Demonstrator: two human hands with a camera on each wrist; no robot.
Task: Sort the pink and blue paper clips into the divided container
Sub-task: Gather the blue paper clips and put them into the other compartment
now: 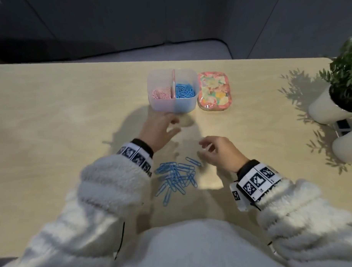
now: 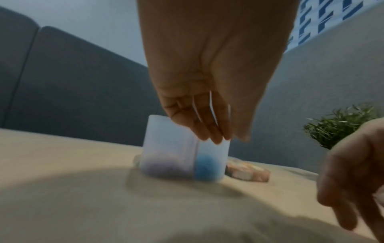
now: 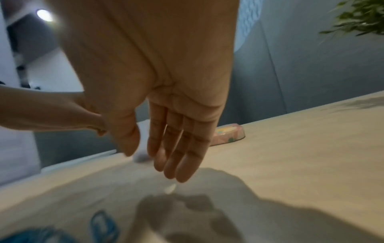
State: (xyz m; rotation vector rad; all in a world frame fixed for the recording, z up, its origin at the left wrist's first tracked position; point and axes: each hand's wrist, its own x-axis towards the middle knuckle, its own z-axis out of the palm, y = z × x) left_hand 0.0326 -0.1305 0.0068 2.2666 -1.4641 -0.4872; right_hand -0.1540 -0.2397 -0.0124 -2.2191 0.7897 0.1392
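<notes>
Pale wood worktop (image 1: pixel 72 119) carries everything. Left hand (image 1: pixel 158 130) hovers just in front of the divided container (image 1: pixel 172 105); its fingers (image 2: pixel 209 125) hang straight, close together, holding nothing. Whether they touch the container wall cannot be told. Container is translucent plastic, upright: pink paper clips (image 1: pixel 161 94) in the left compartment, blue paper clips (image 1: pixel 184 91) in the right, a pink divider (image 1: pixel 173 83) between. Loose pile of blue clips (image 1: pixel 175 177) lies on the worktop near the person, between the two wrists. Right hand (image 1: pixel 220 151) hovers above the worktop just right of the pile, fingers (image 3: pixel 182 148) relaxed, side by side, nothing pinched. Floral lid (image 1: pixel 214 91) lies flat just right of the container. Potted plant (image 1: pixel 340 85) in white pot at far right edge.
</notes>
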